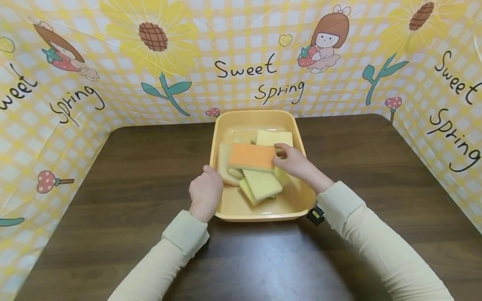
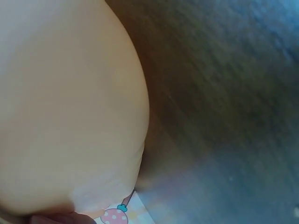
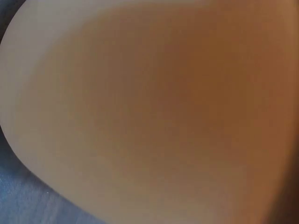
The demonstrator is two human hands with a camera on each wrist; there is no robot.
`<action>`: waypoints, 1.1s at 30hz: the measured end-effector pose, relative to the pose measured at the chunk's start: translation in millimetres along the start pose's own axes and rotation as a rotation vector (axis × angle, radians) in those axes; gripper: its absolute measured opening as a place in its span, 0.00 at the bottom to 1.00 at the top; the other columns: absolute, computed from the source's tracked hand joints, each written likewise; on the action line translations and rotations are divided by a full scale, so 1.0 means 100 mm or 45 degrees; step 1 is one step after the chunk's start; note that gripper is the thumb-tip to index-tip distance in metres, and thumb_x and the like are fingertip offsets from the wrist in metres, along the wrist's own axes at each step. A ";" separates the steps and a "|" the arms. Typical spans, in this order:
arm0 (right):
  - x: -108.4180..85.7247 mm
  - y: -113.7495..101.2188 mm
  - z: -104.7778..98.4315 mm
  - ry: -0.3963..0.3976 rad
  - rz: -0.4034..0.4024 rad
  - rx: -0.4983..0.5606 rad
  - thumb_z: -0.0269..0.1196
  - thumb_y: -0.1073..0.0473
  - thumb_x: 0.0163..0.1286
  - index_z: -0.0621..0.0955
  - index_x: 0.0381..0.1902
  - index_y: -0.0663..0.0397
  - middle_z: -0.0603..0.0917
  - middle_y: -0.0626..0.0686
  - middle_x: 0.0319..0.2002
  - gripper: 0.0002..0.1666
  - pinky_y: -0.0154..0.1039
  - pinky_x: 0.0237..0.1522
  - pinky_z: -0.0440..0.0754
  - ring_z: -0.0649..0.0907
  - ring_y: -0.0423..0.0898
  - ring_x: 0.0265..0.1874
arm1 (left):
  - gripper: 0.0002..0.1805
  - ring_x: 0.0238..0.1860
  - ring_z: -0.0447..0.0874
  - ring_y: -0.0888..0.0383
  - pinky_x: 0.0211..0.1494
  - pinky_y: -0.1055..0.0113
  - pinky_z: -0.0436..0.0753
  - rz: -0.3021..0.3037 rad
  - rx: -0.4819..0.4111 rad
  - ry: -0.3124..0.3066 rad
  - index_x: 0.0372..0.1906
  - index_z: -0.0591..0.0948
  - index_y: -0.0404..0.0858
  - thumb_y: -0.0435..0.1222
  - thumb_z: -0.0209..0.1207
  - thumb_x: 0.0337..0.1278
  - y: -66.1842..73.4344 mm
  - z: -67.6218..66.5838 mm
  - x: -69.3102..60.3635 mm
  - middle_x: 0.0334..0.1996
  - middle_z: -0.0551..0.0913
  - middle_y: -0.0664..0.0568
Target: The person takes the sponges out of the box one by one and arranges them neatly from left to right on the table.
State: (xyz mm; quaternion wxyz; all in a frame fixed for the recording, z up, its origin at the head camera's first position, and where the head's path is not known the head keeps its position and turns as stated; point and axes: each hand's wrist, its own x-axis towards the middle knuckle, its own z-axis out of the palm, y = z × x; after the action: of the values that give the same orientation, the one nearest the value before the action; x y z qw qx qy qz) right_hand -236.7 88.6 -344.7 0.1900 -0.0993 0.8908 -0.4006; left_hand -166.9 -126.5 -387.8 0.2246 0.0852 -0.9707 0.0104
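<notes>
A yellow plastic basin [image 1: 260,216] stands on the table with several sponges in it. On top of the pile lies an orange-faced sponge [image 1: 251,156], its pale side downward. My right hand [image 1: 295,164] pinches the right end of that sponge between thumb and fingers. Under it are pale yellow sponges [image 1: 263,184] at mixed angles. My left hand [image 1: 206,190] grips the basin's left rim. In the left wrist view the basin's outer wall [image 2: 74,107] covers much of the frame, with a bit of finger at the bottom edge. The right wrist view is mostly a blurred tan surface.
The dark wooden table [image 1: 150,184] runs out on both sides of the basin. A yellow checked cloth [image 1: 241,50] with flowers and lettering hangs behind and along both sides. A small black device [image 1: 315,215] sits under the right wrist, by the basin's near right corner.
</notes>
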 end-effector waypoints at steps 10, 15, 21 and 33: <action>0.00 0.01 0.03 0.041 -0.004 0.122 0.53 0.60 0.64 0.59 0.69 0.62 0.71 0.66 0.63 0.36 0.48 0.58 0.76 0.77 0.58 0.58 | 0.08 0.14 0.81 0.48 0.14 0.57 0.76 -0.008 -0.011 0.070 0.25 0.72 0.35 0.29 0.46 0.58 0.00 0.03 -0.01 0.10 0.77 0.46; -0.01 0.01 0.02 0.049 -0.003 0.164 0.55 0.63 0.62 0.60 0.67 0.63 0.72 0.65 0.59 0.35 0.41 0.50 0.76 0.76 0.55 0.51 | 0.08 0.15 0.81 0.47 0.15 0.56 0.76 -0.020 -0.034 0.061 0.26 0.72 0.34 0.30 0.45 0.59 0.00 0.03 -0.01 0.10 0.78 0.45; 0.01 0.03 0.03 0.081 -0.030 0.163 0.57 0.64 0.62 0.61 0.65 0.63 0.72 0.65 0.57 0.33 0.38 0.47 0.75 0.76 0.54 0.50 | 0.08 0.14 0.81 0.47 0.14 0.56 0.76 -0.011 -0.013 0.079 0.25 0.72 0.34 0.29 0.45 0.58 0.01 0.04 -0.01 0.10 0.78 0.45; 0.02 0.05 0.06 0.119 -0.132 0.136 0.58 0.67 0.61 0.65 0.65 0.60 0.72 0.65 0.56 0.33 0.38 0.45 0.78 0.80 0.56 0.47 | 0.08 0.13 0.80 0.49 0.13 0.58 0.75 0.030 0.040 0.090 0.25 0.72 0.35 0.28 0.46 0.57 -0.01 0.06 -0.02 0.10 0.76 0.47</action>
State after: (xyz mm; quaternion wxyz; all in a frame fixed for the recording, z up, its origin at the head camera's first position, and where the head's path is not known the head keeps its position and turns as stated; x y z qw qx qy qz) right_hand -236.0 86.8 -352.6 0.1324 -0.1163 0.8696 -0.4612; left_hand -167.6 -127.3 -394.1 0.2574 0.0770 -0.9627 0.0311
